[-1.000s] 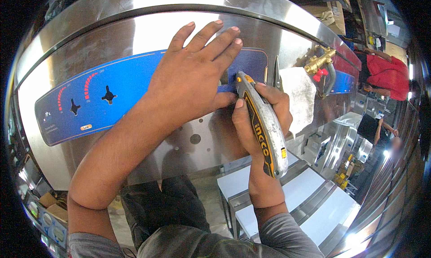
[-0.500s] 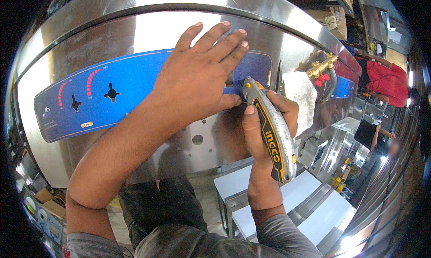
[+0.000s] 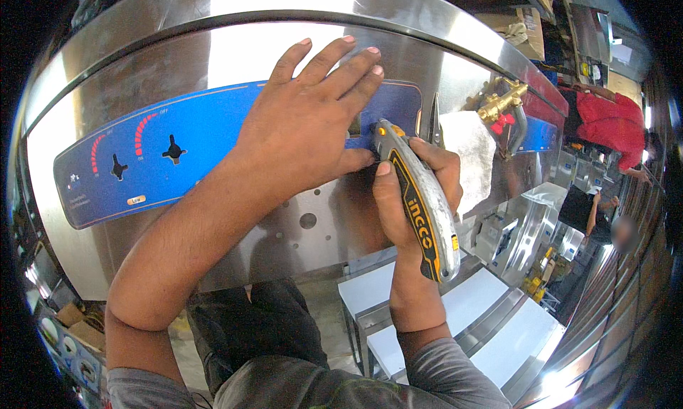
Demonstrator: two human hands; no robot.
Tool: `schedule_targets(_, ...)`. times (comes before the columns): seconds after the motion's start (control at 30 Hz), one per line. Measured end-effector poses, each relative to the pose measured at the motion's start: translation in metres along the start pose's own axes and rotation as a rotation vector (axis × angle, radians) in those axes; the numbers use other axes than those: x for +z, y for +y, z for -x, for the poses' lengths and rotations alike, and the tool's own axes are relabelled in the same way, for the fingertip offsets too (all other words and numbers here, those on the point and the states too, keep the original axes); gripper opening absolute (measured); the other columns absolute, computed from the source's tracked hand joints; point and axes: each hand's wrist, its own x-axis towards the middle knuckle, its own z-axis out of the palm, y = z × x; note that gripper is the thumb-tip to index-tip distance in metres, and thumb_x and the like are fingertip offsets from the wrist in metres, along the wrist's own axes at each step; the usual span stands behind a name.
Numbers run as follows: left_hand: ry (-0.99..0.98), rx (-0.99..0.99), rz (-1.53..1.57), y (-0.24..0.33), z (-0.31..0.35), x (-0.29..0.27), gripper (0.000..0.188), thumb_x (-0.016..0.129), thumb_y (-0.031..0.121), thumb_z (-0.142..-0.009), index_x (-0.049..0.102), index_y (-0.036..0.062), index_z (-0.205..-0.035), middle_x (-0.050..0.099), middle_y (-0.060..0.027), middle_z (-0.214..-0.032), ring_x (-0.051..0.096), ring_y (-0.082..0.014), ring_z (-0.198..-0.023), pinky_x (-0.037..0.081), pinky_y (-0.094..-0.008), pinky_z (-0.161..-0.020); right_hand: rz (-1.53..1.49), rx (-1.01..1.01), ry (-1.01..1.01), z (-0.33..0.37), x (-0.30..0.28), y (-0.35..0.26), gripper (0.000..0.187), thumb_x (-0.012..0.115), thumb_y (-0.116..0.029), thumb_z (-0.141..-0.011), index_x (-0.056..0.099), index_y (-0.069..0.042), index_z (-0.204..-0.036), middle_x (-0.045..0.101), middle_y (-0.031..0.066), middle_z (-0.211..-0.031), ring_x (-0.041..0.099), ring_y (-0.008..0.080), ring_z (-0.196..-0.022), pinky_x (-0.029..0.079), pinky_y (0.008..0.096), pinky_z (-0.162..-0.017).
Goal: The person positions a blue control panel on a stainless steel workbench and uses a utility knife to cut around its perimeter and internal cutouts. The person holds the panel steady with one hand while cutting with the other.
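A long blue control-panel sticker [image 3: 213,142] with red dial marks and cross-shaped cutouts lies on a brushed steel panel [image 3: 263,256]. My left hand [image 3: 306,117] rests flat on the sticker's right half, fingers stretched toward the far edge and thumb pointing right. Just right of that thumb, my right hand [image 3: 416,188] grips a grey, black and yellow utility knife [image 3: 421,210]. Its nose touches the sticker beside a dark cutout; the blade itself cannot be made out. Right of the sticker lie a thin pointed dark tool [image 3: 435,117] and a white cloth [image 3: 469,156].
A brass valve fitting [image 3: 504,103] with red handles and a bent grey pipe sits beyond the cloth. Another blue sticker [image 3: 537,139] shows farther right. White-topped steel tables [image 3: 509,345] stand below. A person in red [image 3: 608,128] and one in black [image 3: 587,213] are at the right.
The knife and my right hand appear slightly farther left and up in the picture. The panel and left hand have shifted slightly left too, so the view itself seems to have moved.
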Motion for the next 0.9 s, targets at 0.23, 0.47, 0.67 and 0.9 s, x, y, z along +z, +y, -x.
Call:
schedule_targets(0.23,0.025,0.018,0.055,-0.003,0.002,0.0,0.088,0.077,0.054,-0.078,0.05,0.0092,-0.149,0.039,-0.0075,-0.162,0.031,-0.0288,-0.152,0.02,-0.0535,-0.125,-0.275,0.206,0.12,0.02,0.0,0.022,0.055,0.081,-0.022,-0.086,0.052,0.0,-0.128,0.06,0.0119,-0.117,0.06,0.0235,-0.113,0.055,0.0387,-0.092)
schedule_targets(0.47,0.055,-0.01,0.066,-0.002,0.005,0.008,0.088,0.078,0.052,-0.078,0.05,0.0086,-0.149,0.041,-0.0064,-0.161,0.03,-0.0245,-0.152,0.02,-0.0496,-0.125,-1.34,0.258,-0.048,0.014,-0.013,0.061,0.061,0.075,-0.011,-0.088,0.048,-0.015,-0.143,0.049,0.0245,-0.144,0.07,0.0391,-0.106,0.065,0.0463,-0.08)
schedule_targets(0.67,0.072,-0.025,0.036,-0.001,0.005,0.008,0.086,0.079,0.049,-0.076,0.053,0.0098,-0.147,0.044,-0.0045,-0.159,0.032,-0.0214,-0.151,0.02,-0.047,-0.126,-1.413,0.218,-0.149,-0.002,-0.005,0.062,0.068,0.086,-0.034,-0.082,0.051,-0.014,-0.136,0.057,0.0195,-0.132,0.065,0.0327,-0.1,0.06,0.0412,-0.081)
schedule_targets(0.9,0.077,-0.037,-0.002,0.0,0.003,0.008,0.085,0.08,0.05,-0.074,0.055,0.0116,-0.146,0.045,-0.0032,-0.159,0.033,-0.0212,-0.151,0.021,-0.0466,-0.125,-1.091,0.226,-0.214,-0.017,0.004,0.051,0.047,0.087,-0.023,-0.079,0.055,-0.003,-0.107,0.065,0.0236,-0.109,0.065,0.0276,-0.097,0.058,0.0379,-0.083)
